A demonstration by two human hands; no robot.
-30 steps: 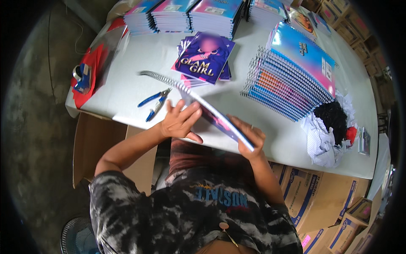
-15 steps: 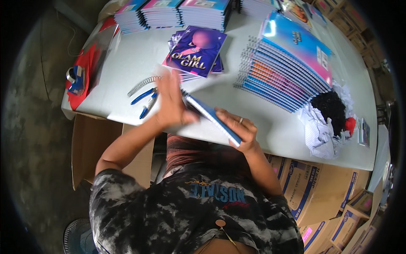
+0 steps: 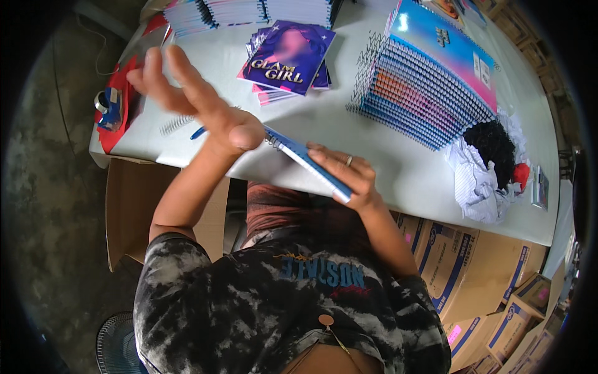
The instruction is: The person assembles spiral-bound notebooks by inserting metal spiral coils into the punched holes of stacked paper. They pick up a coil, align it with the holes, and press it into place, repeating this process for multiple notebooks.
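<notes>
My right hand (image 3: pixel 346 171) is closed around a blue-covered notebook (image 3: pixel 300 156), tilted on edge above the table's near side. Dark coil loops show at the notebook's far left end. Next to that end, my left hand (image 3: pixel 202 106) is raised with fingers spread and slightly blurred; nothing is in it. Behind it on the table lie a loose metal spiral coil (image 3: pixel 177 124) and a blue-handled tool (image 3: pixel 198 133), both partly hidden by my hand and wrist.
Purple-covered booklets (image 3: pixel 288 59) are piled at the middle of the white table (image 3: pixel 367 171). A tall stack of spiral notebooks (image 3: pixel 430 81) stands right, beside crumpled white cloth (image 3: pixel 473 177). Notebook stacks line the back. A blue tape dispenser (image 3: pixel 111 111) sits on red material left. Cardboard boxes (image 3: pixel 461 265) stand below.
My left hand has swung up and left, away from the notebook's end, its fingers spreading. My right hand keeps its hold on the notebook. The view has shifted slightly.
</notes>
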